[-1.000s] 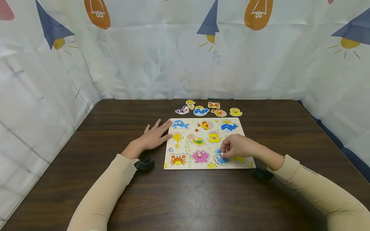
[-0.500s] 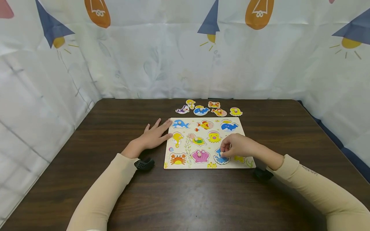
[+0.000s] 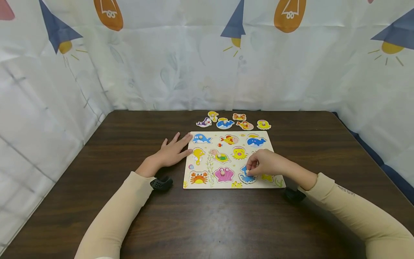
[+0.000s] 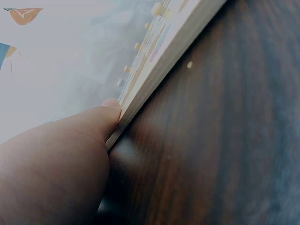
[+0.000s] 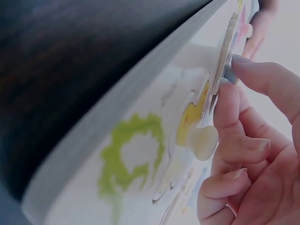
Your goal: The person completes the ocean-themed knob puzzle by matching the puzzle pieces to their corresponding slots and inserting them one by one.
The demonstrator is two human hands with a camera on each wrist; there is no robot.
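My right hand point(image 3: 266, 163) pinches the knob of a blue, squid-like puzzle piece point(image 3: 247, 177) between thumb and fingertips. In the right wrist view this piece point(image 5: 226, 54) stands slightly proud of the pale wooden puzzle board point(image 5: 70, 187), over the front row. My left hand point(image 3: 169, 153) lies with fingers spread, its fingertips and thumb touching the left edge of the board point(image 3: 233, 184). In the left wrist view, the thumb point(image 4: 105, 115) presses that edge. The pink shell point(image 3: 224, 175), turtle point(image 3: 220, 157) and blue dolphin-like piece point(image 3: 201, 139) sit in the board with knobs showing.
Behind the board lie loose knobbed pieces: a purple one point(image 3: 204, 123), a seahorse point(image 3: 212, 116), a blue whale point(image 3: 225, 124), a crab point(image 3: 239, 117), a fish point(image 3: 244, 125) and a yellow octopus point(image 3: 263, 125). All rest on a dark wooden table point(image 3: 207, 223) before a white curtain point(image 3: 194, 72).
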